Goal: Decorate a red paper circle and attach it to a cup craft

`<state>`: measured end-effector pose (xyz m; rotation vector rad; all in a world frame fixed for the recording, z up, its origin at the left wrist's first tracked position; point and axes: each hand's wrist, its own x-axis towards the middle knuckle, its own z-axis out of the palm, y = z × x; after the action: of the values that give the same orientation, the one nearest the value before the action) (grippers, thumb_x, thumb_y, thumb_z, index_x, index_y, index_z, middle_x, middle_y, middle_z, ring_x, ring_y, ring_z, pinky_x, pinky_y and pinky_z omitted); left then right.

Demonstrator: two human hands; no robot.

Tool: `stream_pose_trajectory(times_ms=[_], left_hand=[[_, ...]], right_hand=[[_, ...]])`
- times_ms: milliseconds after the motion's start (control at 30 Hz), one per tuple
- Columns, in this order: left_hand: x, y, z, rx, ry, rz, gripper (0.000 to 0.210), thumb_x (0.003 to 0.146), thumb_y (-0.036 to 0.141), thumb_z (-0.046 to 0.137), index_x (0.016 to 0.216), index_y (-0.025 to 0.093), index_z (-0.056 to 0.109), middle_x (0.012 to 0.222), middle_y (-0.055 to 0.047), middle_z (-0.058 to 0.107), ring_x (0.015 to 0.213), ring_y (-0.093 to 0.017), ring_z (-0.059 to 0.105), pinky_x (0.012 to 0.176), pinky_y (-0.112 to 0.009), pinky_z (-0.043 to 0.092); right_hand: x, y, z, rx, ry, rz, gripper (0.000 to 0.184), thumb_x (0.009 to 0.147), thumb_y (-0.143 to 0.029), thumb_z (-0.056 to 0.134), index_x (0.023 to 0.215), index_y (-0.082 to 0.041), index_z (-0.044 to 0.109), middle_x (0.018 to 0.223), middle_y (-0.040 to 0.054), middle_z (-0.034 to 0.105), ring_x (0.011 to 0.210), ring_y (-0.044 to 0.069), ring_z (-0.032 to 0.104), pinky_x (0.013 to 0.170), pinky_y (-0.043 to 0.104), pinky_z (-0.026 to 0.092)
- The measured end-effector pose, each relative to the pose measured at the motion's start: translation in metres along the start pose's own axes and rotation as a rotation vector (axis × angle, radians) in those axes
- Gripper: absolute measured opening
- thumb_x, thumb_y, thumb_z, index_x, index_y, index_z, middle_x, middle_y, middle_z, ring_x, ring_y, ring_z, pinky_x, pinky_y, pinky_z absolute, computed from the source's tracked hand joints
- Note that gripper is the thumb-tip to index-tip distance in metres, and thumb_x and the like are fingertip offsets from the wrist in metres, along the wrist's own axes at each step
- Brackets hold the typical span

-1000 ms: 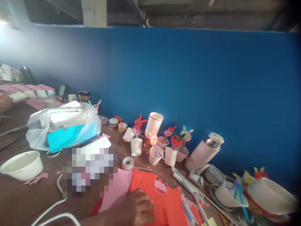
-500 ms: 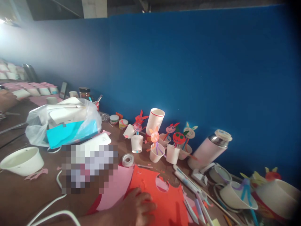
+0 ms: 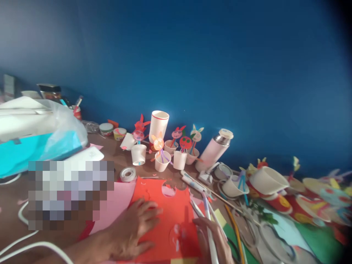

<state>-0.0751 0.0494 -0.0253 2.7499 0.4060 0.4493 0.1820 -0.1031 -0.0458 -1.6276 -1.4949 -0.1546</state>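
On the red paper sheet [image 3: 162,205] rests my left hand [image 3: 137,229], fingers spread and holding nothing. This sheet has a round cut-out at its top edge, with pink paper [image 3: 118,200] showing underneath. Near its lower part a faint round outline [image 3: 177,236] is visible. Beside the sheet's right edge is my right hand [image 3: 220,234], its fingers closed around a slim white pen [image 3: 211,238]. Scissors [image 3: 196,209] and other pens lie just beyond that hand.
Paper cups [image 3: 139,156] with paper animal faces stand behind the sheet, near a pink thermos [image 3: 213,152] and a tape roll [image 3: 128,174]. At left are a plastic bag [image 3: 66,121] and a white cable [image 3: 41,245]. More decorated cups [image 3: 268,181] crowd the right.
The view has swung right and down, so things appear farther left. My right hand has come into view with the pen. My left hand stays on the red sheet.
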Motion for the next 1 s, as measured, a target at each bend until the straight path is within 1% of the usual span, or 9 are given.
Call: stream_pose_trajectory(times_ms=[133, 233, 300, 433, 567, 667, 733, 833, 1000], left_hand=[[0.002, -0.001, 0.001, -0.008, -0.015, 0.001, 0.042, 0.081, 0.022, 0.066, 0.122, 0.025, 0.056, 0.142, -0.002, 0.057, 0.127, -0.031, 0.048, 0.102, -0.052, 0.034], [0.004, -0.003, 0.000, -0.008, -0.010, 0.005, 0.044, 0.080, 0.019, 0.063, 0.123, 0.023, 0.057, 0.141, -0.004, 0.058, 0.127, -0.032, 0.048, 0.103, -0.054, 0.035], [0.005, -0.004, -0.001, -0.015, -0.008, -0.003, 0.042, 0.081, 0.021, 0.062, 0.123, 0.023, 0.058, 0.141, -0.005, 0.058, 0.128, -0.033, 0.048, 0.104, -0.054, 0.035], [0.004, 0.002, -0.002, 0.020, -0.017, -0.004, 0.041, 0.083, 0.022, 0.060, 0.124, 0.023, 0.060, 0.142, -0.004, 0.058, 0.131, -0.032, 0.047, 0.105, -0.054, 0.036], [0.003, 0.012, -0.002, 0.098, -0.082, 0.030, 0.044, 0.082, 0.023, 0.063, 0.125, 0.025, 0.058, 0.147, -0.001, 0.055, 0.136, -0.031, 0.044, 0.109, -0.056, 0.034], [0.004, 0.013, 0.000, 0.101, -0.162, 0.150, 0.051, 0.082, 0.026, 0.066, 0.132, 0.023, 0.055, 0.149, -0.004, 0.053, 0.135, -0.036, 0.045, 0.107, -0.057, 0.038], [0.004, 0.011, 0.002, 0.084, -0.193, 0.186, 0.059, 0.083, 0.024, 0.066, 0.139, 0.024, 0.049, 0.150, -0.004, 0.051, 0.134, -0.037, 0.046, 0.105, -0.058, 0.039], [0.004, 0.011, 0.002, 0.089, -0.210, 0.181, 0.060, 0.087, 0.025, 0.063, 0.144, 0.027, 0.045, 0.151, -0.002, 0.050, 0.134, -0.036, 0.047, 0.105, -0.060, 0.040], [0.005, 0.016, 0.001, 0.082, -0.175, 0.173, 0.064, 0.090, 0.027, 0.064, 0.148, 0.033, 0.040, 0.151, -0.001, 0.049, 0.132, -0.034, 0.050, 0.106, -0.055, 0.041]], right_hand=[[0.008, -0.004, -0.008, -0.057, -0.019, -0.093, 0.025, 0.093, -0.017, 0.055, 0.116, -0.027, 0.061, 0.094, 0.0047, 0.075, 0.083, 0.025, 0.072, 0.071, 0.035, 0.057], [0.012, -0.004, -0.010, -0.101, -0.176, -0.194, 0.032, 0.088, -0.015, 0.059, 0.118, -0.025, 0.059, 0.091, 0.0042, 0.074, 0.080, 0.024, 0.071, 0.070, 0.034, 0.055], [0.013, -0.004, -0.009, -0.123, -0.226, -0.238, 0.032, 0.089, -0.018, 0.057, 0.120, -0.024, 0.056, 0.092, 0.0057, 0.073, 0.083, 0.025, 0.069, 0.074, 0.037, 0.053], [0.012, -0.006, -0.006, -0.123, -0.297, -0.296, 0.040, 0.089, -0.024, 0.057, 0.128, -0.021, 0.050, 0.110, 0.0099, 0.072, 0.100, 0.029, 0.068, 0.092, 0.045, 0.046], [0.014, -0.009, -0.009, -0.136, -0.404, -0.310, 0.051, 0.086, -0.026, 0.064, 0.133, -0.019, 0.046, 0.118, 0.0118, 0.070, 0.115, 0.033, 0.064, 0.099, 0.048, 0.042], [0.015, -0.014, -0.011, -0.119, -0.428, -0.299, 0.052, 0.083, -0.016, 0.061, 0.133, -0.019, 0.046, 0.114, 0.0103, 0.071, 0.111, 0.032, 0.065, 0.098, 0.049, 0.041], [0.016, -0.017, -0.011, -0.086, -0.426, -0.264, 0.052, 0.082, -0.010, 0.057, 0.132, -0.021, 0.048, 0.110, 0.0086, 0.072, 0.109, 0.030, 0.065, 0.099, 0.049, 0.040], [0.014, -0.019, -0.010, -0.044, -0.422, -0.227, 0.053, 0.081, -0.006, 0.053, 0.131, -0.022, 0.049, 0.107, 0.0080, 0.072, 0.107, 0.028, 0.064, 0.099, 0.050, 0.039], [0.011, -0.017, -0.007, -0.049, -0.436, -0.202, 0.052, 0.079, -0.003, 0.051, 0.127, -0.021, 0.051, 0.102, 0.0078, 0.070, 0.103, 0.027, 0.063, 0.099, 0.052, 0.039]])
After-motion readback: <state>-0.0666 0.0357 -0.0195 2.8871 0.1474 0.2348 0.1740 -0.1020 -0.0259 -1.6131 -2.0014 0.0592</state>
